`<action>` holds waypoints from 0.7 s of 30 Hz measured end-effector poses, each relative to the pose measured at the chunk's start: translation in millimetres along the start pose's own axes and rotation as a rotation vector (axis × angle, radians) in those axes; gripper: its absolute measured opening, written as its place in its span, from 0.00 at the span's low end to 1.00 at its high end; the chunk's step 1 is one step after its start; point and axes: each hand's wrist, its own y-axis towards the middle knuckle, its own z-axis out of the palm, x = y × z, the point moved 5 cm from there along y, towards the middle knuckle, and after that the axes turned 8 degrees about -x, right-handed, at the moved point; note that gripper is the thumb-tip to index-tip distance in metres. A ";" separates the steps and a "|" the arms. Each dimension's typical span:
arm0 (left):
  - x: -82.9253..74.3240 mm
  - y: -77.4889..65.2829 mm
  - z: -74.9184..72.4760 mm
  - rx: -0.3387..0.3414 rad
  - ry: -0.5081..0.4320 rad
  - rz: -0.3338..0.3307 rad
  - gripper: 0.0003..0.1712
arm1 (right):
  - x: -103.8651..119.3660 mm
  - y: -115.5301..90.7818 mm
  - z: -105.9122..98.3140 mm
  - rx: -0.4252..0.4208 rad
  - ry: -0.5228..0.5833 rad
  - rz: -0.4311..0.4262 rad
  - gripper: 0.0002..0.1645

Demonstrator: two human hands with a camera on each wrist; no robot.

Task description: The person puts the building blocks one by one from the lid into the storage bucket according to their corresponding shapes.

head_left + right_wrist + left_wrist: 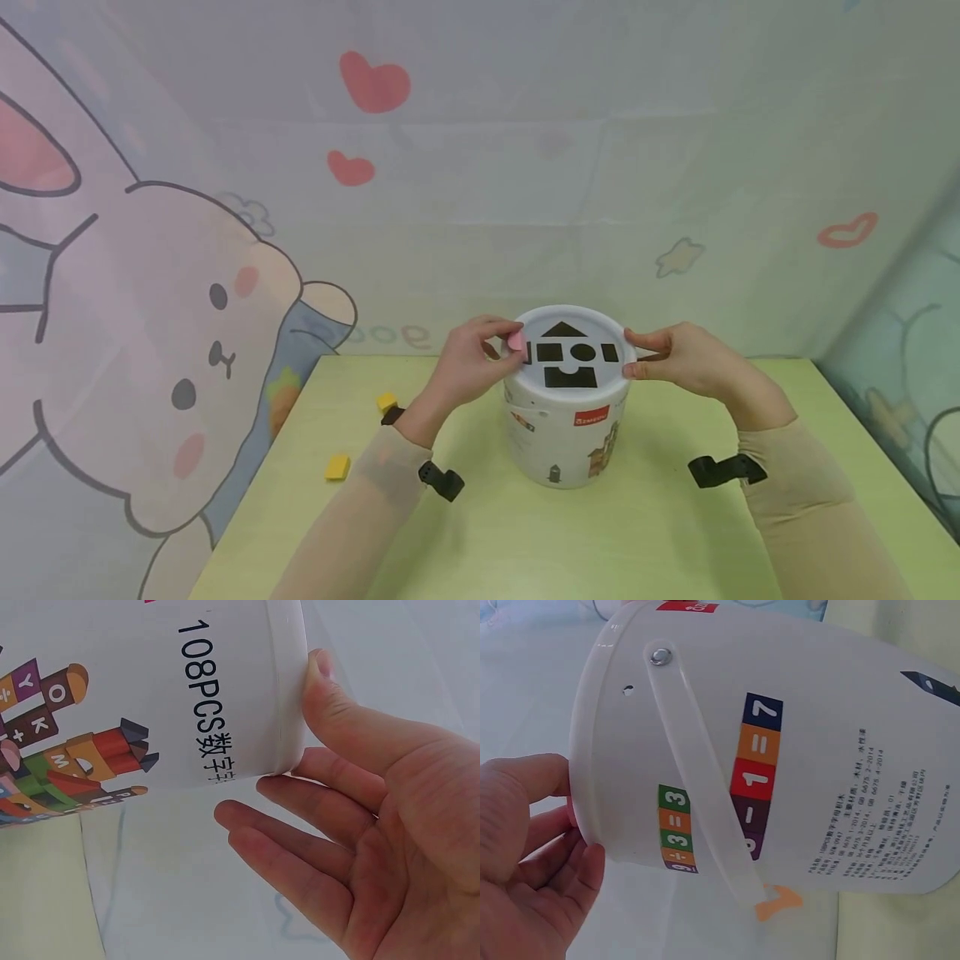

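The bucket (528,450) is stood upright on the table (577,542), just right of and below the centre of the head view, with its slotted lid (604,328) on top. At the lid's left edge, a pink block (515,340) is pinched between the thumb and fingers of the left hand (474,357); whether the lid is touched by the block cannot be told. By the right hand (693,360), the rim is touched at the lid's right edge, thumb and fingertips spread and not wrapped round. Two yellow blocks (337,467) are left at lower left of centre.

If the pink block were turned askew to the left slot (527,353), it could be jammed or dropped outside, since the slot lies so near the rim. With so light a touch at right, the bucket could be slid or tipped by a hard push from the left.
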 end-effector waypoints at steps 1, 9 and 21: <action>-0.3 0.5 0.0 0.007 0.008 -0.005 0.21 | 0.3 0.0 0.0 0.002 0.004 0.001 0.47; -2.4 -0.5 3.3 0.041 0.032 -0.025 0.22 | 0.5 -3.0 1.1 0.005 0.020 0.003 0.47; -2.2 -11.3 5.3 0.065 0.005 -0.066 0.24 | 1.1 -14.3 7.2 0.004 0.025 -0.009 0.47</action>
